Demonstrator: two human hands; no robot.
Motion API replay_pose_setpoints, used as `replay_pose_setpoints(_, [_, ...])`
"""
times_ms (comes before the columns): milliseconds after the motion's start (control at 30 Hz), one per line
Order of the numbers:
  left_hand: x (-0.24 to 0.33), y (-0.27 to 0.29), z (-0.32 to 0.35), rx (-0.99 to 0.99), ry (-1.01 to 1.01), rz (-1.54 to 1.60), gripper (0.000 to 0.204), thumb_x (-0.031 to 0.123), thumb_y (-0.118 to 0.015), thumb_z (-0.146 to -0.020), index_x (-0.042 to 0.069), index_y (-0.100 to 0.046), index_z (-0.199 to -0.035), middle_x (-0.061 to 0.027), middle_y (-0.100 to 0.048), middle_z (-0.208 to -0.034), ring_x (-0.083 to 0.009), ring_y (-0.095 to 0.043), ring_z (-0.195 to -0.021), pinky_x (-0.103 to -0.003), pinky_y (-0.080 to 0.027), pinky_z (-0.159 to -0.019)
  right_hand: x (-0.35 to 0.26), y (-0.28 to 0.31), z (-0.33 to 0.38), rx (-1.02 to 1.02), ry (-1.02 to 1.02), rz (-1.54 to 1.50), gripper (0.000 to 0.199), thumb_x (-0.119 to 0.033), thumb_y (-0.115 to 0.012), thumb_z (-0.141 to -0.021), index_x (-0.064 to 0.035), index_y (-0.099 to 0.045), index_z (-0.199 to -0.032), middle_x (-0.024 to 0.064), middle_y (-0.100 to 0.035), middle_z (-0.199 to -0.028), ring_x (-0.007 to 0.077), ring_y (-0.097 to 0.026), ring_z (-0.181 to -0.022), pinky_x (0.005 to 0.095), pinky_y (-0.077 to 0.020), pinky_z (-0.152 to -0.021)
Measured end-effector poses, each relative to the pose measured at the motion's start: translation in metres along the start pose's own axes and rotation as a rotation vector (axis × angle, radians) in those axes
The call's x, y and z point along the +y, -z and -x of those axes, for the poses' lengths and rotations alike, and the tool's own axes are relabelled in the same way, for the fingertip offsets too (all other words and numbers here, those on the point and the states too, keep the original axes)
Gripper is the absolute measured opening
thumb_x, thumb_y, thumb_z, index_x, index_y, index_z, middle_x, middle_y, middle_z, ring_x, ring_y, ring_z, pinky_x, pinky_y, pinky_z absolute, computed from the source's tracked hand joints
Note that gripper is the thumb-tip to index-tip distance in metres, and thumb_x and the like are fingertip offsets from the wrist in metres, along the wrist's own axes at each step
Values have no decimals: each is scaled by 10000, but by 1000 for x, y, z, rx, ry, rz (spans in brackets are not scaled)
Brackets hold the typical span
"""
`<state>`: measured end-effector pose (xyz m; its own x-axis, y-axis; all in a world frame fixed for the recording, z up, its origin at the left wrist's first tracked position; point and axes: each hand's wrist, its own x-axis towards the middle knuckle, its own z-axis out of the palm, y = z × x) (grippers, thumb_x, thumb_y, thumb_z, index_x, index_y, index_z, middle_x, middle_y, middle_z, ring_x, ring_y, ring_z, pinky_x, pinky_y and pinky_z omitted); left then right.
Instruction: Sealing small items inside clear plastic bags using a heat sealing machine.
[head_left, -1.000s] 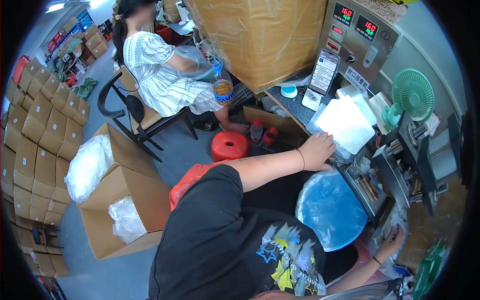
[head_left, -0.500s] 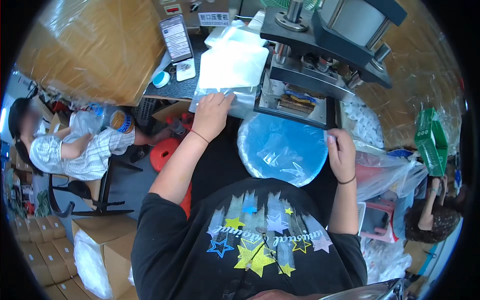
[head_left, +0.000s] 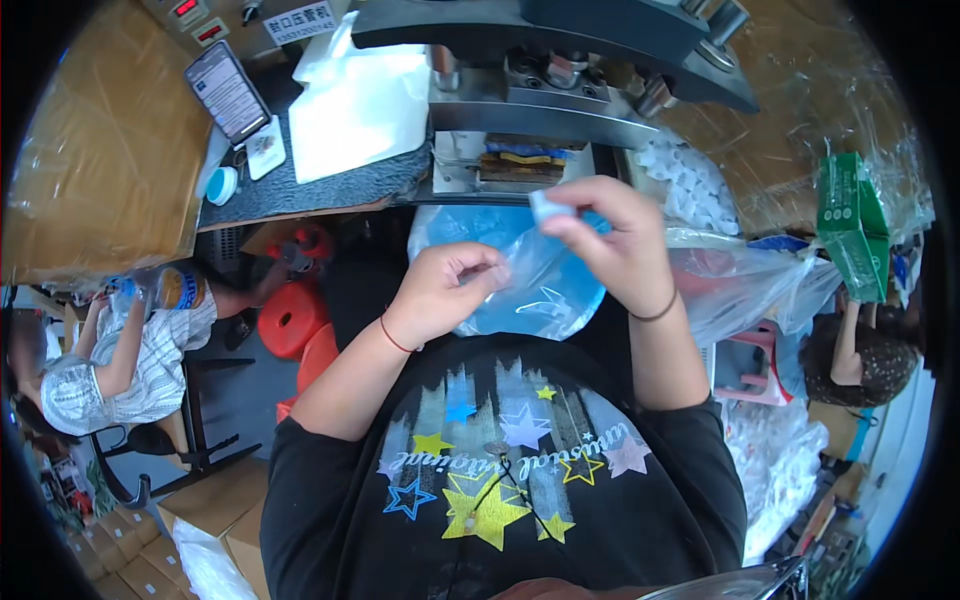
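Over the blue round tub [head_left: 578, 303] in the head view, our two hands come together at a piece of clear plastic film [head_left: 527, 260]. Our left hand [head_left: 448, 290] is narrowed, its fingertips pinching the film; our right hand [head_left: 618, 238] pinches a small white piece [head_left: 541, 207] between thumb and fingers, higher and further right. The film spans the gap between them; whether it joins the white piece we cannot tell. To do this well, we judge, we should pinch the film lightly near its edge, hold it taut without stretching it, and grip the white piece by its sides. Slick film could slip or crease, so steady wrists help. Beyond the tub stands the metal press [head_left: 540, 118], a heap of white pieces [head_left: 685, 182] to its right, white flat sheets [head_left: 357, 122] to its left.
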<state>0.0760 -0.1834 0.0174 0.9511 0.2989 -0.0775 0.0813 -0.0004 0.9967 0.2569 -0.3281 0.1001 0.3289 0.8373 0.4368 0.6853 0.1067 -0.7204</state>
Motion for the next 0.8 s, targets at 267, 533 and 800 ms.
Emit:
replay_pose_setpoints(267, [1, -28, -7, -341, 288, 464, 284, 254, -581, -1030, 5, -656, -1144, -111, -729, -1033, -204, -719, -928, -312, -557, -820, 15, 33, 2, -370, -39, 163, 131, -132, -577, -981, -17, -636, -958, 119, -657, -897, 298, -630, -863, 375, -496, -756])
replay_pose_setpoints(533, [-8, -33, -12, -398, 374, 536, 254, 178, -621, -997, 1, -646, -1178, -132, -727, -1080, -216, -723, -960, -319, -573, -837, 35, 39, 12, -379, -14, 269, 181, -137, -578, -976, -24, -649, -1097, 145, -679, -1053, 338, -650, -981, 430, -508, -836])
replay_pose_setpoints(800, [-13, 6, -56, -198, 341, 569, 255, 71, -651, -935, 11, -647, -1182, -137, -723, -1087, -209, -732, -937, -307, -598, -769, 102, 98, 36, -279, -523, 963, 281, -140, -704, -830, -106, -663, -1106, 155, -659, -998, 380, -647, -943, 457, -521, -809])
